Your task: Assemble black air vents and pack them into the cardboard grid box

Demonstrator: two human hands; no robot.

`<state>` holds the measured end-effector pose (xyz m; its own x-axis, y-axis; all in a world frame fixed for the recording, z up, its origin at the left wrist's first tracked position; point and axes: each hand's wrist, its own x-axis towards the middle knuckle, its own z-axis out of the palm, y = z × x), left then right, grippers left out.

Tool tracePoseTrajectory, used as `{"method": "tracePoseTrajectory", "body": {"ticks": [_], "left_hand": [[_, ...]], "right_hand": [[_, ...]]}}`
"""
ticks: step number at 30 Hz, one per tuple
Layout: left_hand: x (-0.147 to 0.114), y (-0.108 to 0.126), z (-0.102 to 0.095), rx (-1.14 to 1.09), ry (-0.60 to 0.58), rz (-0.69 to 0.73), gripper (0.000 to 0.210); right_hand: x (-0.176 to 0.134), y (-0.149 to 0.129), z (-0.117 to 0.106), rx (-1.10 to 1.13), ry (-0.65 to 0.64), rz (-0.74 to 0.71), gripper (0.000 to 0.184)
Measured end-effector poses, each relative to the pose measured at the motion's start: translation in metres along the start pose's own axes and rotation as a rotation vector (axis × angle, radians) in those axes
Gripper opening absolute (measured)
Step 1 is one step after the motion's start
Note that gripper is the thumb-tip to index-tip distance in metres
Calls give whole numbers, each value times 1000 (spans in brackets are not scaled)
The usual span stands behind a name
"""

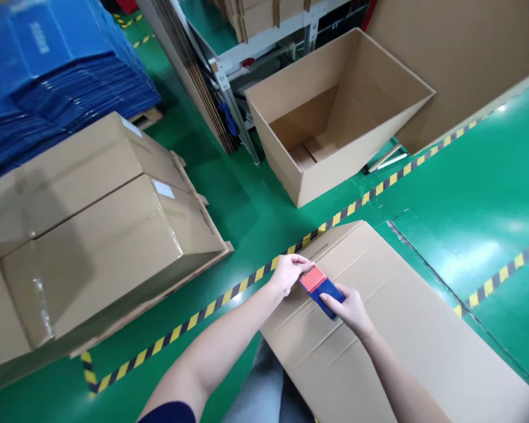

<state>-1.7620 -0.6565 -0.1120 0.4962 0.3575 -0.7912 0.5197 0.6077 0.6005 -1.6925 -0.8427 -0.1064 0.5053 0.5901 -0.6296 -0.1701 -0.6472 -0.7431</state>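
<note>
My right hand (352, 308) is closed around the blue part of a small flat blue-and-red case (321, 289), whose exact kind I cannot make out. Its red end points up and left. At that red end is my left hand (291, 273), its fingers bent together with the tips at the edge; what they pinch, if anything, is too small to see. Both hands are above a large cardboard box (392, 305), closed on the side facing me, with creased lines and dark print near its far edge.
An open cardboard box (291, 170) stands beyond the yellow-black floor tape (247, 285). Taped cartons (101, 217) rest on a pallet at left, with stacked blue sheets (79, 82) behind. A metal-framed table (233, 61) and a large cardboard panel (462, 53) are at the back.
</note>
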Motion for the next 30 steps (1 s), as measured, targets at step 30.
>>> {"method": "tracePoseTrajectory", "body": {"ticks": [30], "left_hand": [[95,-62,-10,647,-63,-2,52]], "right_hand": [[-51,40,-41,-341,53,238,56]]}}
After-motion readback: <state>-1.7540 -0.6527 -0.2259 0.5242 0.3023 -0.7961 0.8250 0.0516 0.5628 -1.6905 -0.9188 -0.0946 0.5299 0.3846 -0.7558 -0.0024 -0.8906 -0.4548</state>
